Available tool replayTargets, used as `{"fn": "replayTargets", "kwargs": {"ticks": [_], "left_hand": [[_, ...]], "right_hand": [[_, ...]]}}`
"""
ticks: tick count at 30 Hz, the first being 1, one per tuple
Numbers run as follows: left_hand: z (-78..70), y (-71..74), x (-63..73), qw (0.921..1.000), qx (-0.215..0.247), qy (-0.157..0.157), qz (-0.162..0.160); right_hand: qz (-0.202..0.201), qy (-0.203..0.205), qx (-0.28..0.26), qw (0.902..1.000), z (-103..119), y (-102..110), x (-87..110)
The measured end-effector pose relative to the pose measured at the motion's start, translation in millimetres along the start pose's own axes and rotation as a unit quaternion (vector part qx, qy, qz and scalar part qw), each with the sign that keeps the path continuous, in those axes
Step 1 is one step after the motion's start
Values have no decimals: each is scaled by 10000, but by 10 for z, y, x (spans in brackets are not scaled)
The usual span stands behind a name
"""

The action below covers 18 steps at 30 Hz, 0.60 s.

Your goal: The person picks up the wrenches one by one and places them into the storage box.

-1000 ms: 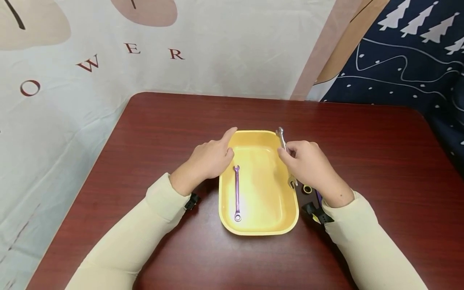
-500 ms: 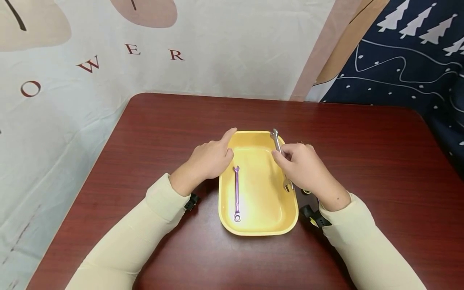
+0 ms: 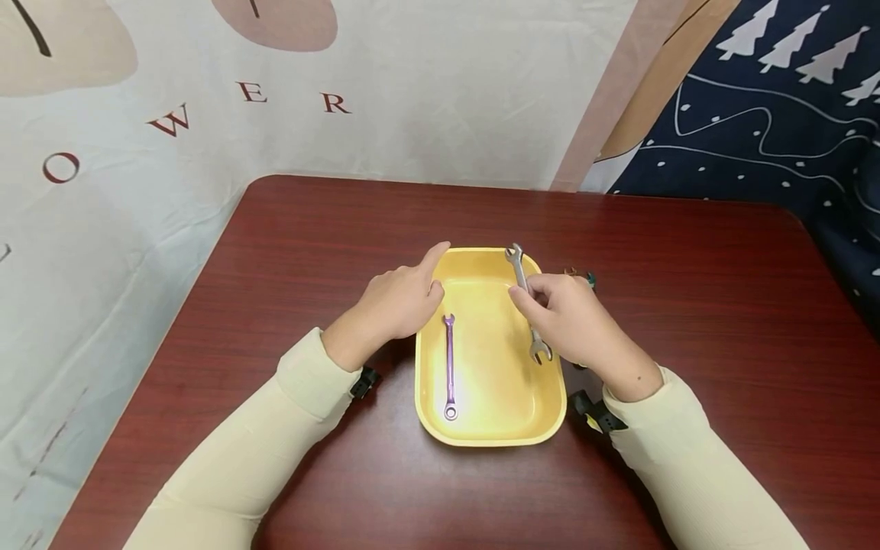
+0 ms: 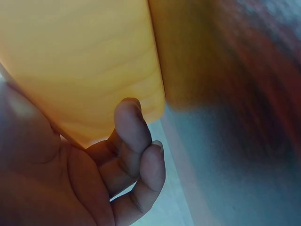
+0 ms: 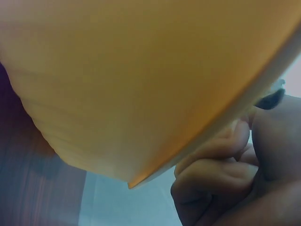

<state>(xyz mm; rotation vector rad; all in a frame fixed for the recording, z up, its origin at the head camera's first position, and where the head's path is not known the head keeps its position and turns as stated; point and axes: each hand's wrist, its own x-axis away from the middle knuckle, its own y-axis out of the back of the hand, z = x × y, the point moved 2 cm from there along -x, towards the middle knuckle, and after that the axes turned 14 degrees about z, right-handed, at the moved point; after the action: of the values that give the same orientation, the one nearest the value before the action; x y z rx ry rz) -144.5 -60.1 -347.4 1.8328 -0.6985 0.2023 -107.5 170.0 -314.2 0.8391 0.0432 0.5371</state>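
From the head, we look forward and down over the table (image 3: 385, 496) towards the cloth (image 3: 426, 122) behind, far enough back to see the whole tray (image 3: 491, 442), left hand (image 3: 401, 302) and right hand (image 3: 576, 319). At each wrist, we look from very close range at the tray's outside, from opposite sides. Each wrist view shares its own hand with the head view; all three share the tray.

Both sleeves (image 3: 220, 451) are pale cream, with black straps (image 3: 363, 383) at the cuffs (image 3: 307, 376)
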Motion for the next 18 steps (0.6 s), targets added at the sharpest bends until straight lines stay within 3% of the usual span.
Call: {"fn": "replayTargets", "kwargs": {"ticks": [18], "left_hand": [[0,4,4,10000,-37,6,-58]], "right_hand": [[302,146,45,9994,60,-107,-28]]}}
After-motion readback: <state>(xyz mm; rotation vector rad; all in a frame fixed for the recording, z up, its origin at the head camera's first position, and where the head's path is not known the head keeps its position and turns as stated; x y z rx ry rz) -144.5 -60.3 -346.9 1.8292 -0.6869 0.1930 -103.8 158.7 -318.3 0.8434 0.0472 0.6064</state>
